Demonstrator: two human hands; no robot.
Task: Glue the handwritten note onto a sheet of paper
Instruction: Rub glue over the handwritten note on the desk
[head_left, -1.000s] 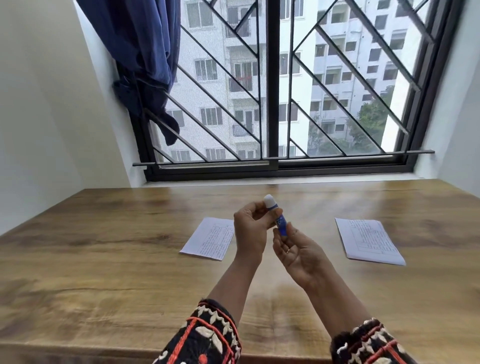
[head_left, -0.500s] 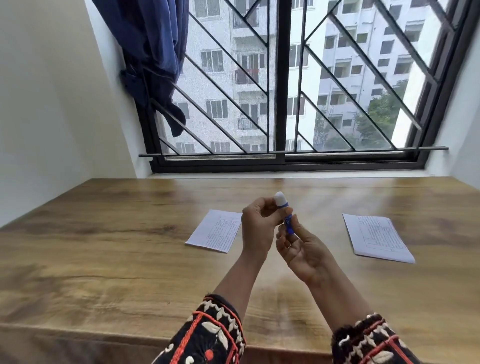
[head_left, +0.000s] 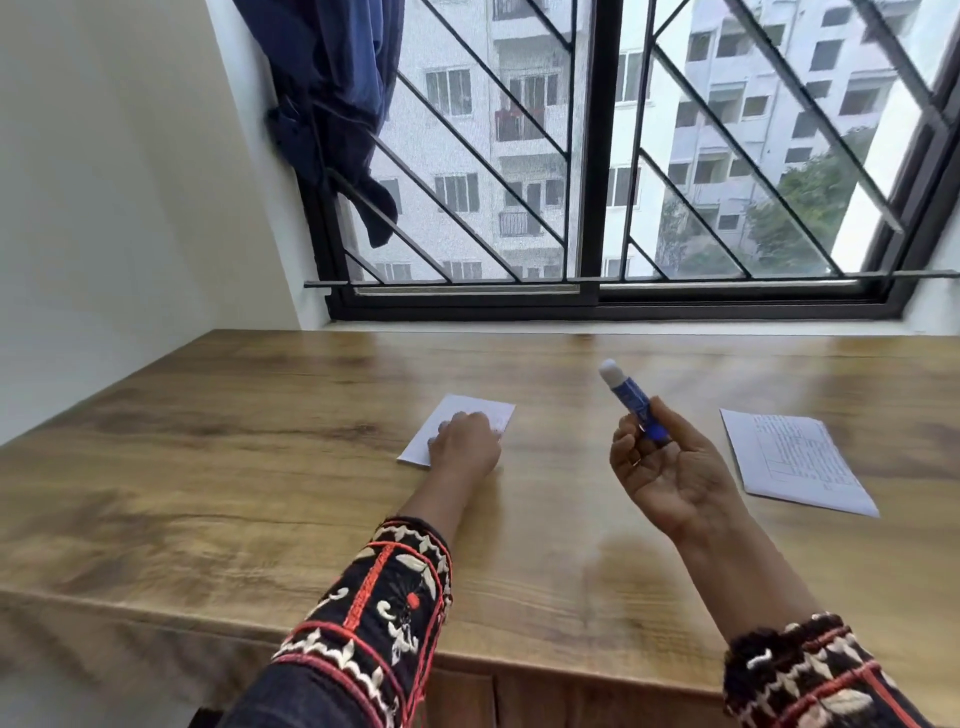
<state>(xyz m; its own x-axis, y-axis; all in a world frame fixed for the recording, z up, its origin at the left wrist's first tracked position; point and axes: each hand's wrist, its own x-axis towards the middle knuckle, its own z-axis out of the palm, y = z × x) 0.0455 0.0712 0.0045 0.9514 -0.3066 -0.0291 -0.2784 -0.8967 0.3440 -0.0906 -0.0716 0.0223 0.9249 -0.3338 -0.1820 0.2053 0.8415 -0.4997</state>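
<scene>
Right hand, palm up, fingers closed round a blue glue stick with its white tip tilted up and away; left hand, flat and spread, pressing on the small note on the wooden worktop; larger written sheet well apart, far right.

Bare table between both papers

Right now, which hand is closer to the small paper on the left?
Left. The left hand rests on the small paper; the right hand holds the glue stick off to its right.
</scene>
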